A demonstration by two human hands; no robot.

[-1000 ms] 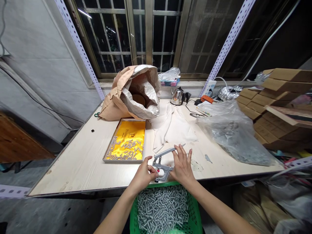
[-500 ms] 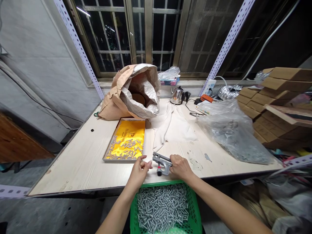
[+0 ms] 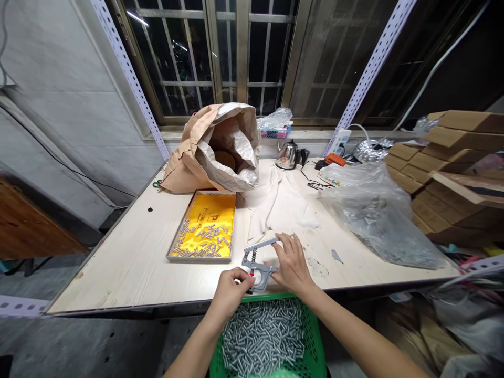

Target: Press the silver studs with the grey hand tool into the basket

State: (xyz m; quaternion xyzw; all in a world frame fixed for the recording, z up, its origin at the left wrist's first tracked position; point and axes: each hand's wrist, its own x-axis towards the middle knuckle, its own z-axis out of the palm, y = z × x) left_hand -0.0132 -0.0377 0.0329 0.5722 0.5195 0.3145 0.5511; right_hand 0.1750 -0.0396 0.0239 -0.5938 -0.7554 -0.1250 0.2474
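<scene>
The person's right hand [image 3: 293, 268] is wrapped round a grey metal hand-press tool [image 3: 266, 272] with a dark coil spring and a red collar [image 3: 251, 274], its two handles spread apart; the left hand [image 3: 232, 291] has thumb and fingers bunched at the tool's mouth, beside the collar, and whether a small piece sits between them cannot be told. The tool is at the middle of the front edge of the pale wood-grain table [image 3: 126, 268], just beyond the rear rim of a green perforated plastic basket [image 3: 319, 346] filled with small silver metal cylinders [image 3: 262, 336]; good handling would probably mean steadying the mouth while the left fingertips are so close, and squeezing only with them clear. Left of centre, near the front edge, a shallow grey-rimmed tray [image 3: 199, 259] holds a glossy yellow cloth [image 3: 220, 207]; it bears a dark P-like emblem and lettering that seems to begin "Pr-com", the rest illegible.
</scene>
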